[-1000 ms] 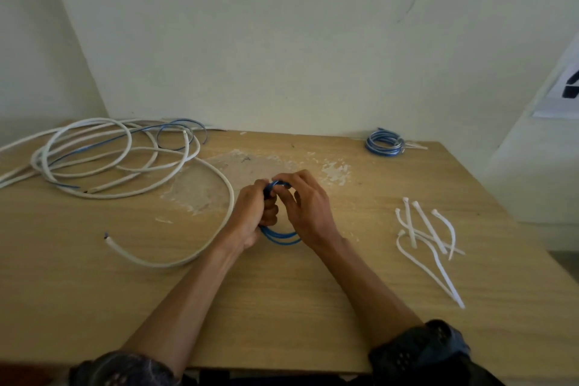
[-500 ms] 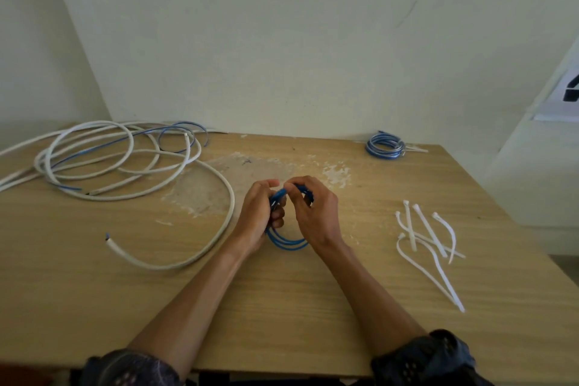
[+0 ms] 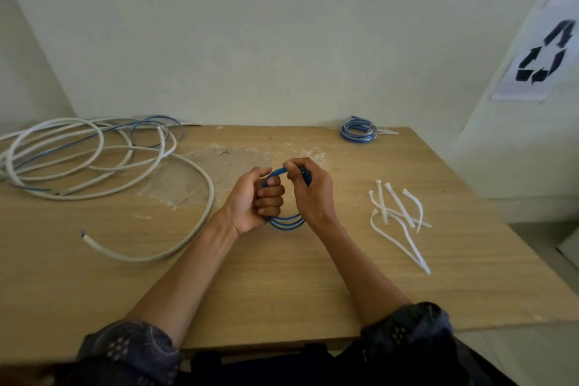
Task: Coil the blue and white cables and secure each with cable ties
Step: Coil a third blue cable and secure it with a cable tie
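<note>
A small coil of blue cable (image 3: 286, 221) stands upright between my hands at the middle of the wooden table (image 3: 282, 285). My left hand (image 3: 257, 200) grips the coil's left side in a fist. The fingers of my right hand (image 3: 310, 191) pinch its top right. A long loose white cable (image 3: 131, 163) sprawls over the table's left, with a thin blue cable (image 3: 156, 122) tangled in it. Its cut end (image 3: 86, 238) lies near the front left. Several white cable ties (image 3: 398, 213) lie to the right of my hands.
A second blue coil (image 3: 358, 134) lies tied at the back of the table near the wall. A patch of worn, flaking surface (image 3: 200, 172) sits just behind my hands. A recycling sign (image 3: 542, 53) hangs on the right wall.
Both hands have lifted the blue coil slightly and spread apart a little. The coil's top arc now shows between them, and my left hand has closed into a fist round it.
</note>
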A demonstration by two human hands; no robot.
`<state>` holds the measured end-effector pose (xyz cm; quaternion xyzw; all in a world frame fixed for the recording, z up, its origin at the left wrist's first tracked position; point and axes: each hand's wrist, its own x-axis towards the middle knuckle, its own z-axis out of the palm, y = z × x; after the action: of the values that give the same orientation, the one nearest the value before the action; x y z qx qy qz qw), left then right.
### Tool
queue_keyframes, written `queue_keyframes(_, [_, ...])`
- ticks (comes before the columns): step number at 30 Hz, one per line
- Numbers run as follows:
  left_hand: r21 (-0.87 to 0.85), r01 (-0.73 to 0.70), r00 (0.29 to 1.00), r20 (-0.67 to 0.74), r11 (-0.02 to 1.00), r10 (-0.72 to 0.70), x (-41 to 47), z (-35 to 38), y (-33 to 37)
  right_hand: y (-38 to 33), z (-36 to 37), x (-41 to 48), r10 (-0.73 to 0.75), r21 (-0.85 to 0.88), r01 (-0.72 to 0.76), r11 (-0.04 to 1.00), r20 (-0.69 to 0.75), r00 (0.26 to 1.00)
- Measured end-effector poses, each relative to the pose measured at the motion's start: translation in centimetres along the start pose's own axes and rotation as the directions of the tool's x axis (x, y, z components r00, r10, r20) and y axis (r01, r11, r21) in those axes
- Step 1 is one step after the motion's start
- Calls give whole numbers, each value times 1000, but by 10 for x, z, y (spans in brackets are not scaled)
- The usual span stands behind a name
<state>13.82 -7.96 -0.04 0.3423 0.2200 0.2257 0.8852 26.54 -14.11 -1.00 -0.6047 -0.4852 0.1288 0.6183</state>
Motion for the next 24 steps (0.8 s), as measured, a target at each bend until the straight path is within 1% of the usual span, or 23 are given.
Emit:
queue_keyframes(2, [105,3,996,-88,994,6,3,0,-2,-4,-3,-3,-42,-35,45,998,68,997])
queue_keyframes(4, [212,-26,975,-211,977,72,8,2,-8,-6,-11,-5,-37,-78,50,996,152,988])
queue_keyframes(5, [243,-51,959,-259,969,116,10,3,-11,-6,-19,-3,-7,-121,27,992,158,987])
queue_keyframes(6, [266,-77,943,-295,961,157,11,4,-12,-5,-31,0,32,-200,-5,980,129,991])
queue_keyframes(7, [286,-99,930,-315,953,191,11,5,-12,-2,-49,7,69,-317,-39,948,85,994])
queue_keyframes(8, [306,-115,921,-324,945,218,11,5,-11,3,-71,14,127,-456,-87,886,58,990])
queue_keyframes(9, [321,-124,916,-328,939,233,11,4,-11,7,-96,19,208,-580,-137,803,56,977])
queue_keyframes(11, [333,-115,913,-335,936,232,12,4,-13,12,-139,27,380,-742,-198,640,81,922])
queue_keyframes(12, [338,-102,914,-340,936,222,13,5,-16,13,-155,30,430,-787,-220,577,63,901])
queue_keyframes(13, [343,-90,916,-340,935,213,14,7,-19,17,-164,36,447,-812,-246,529,20,894])
queue_keyframes(15, [359,-71,922,-333,931,199,17,11,-24,28,-170,45,443,-828,-301,473,-71,894])
queue_keyframes(18, [373,-54,927,-326,926,185,19,14,-29,43,-161,49,458,-871,-314,379,-118,881])
queue_keyframes(19, [371,-52,928,-326,927,183,17,14,-29,48,-157,51,455,-876,-310,371,-119,883])
queue_keyframes(20, [368,-56,927,-325,928,185,16,13,-29,51,-155,53,453,-866,-318,387,-121,883])
queue_keyframes(24, [349,-74,924,-328,934,196,11,9,-27,54,-158,62,476,-765,-384,517,-116,872])
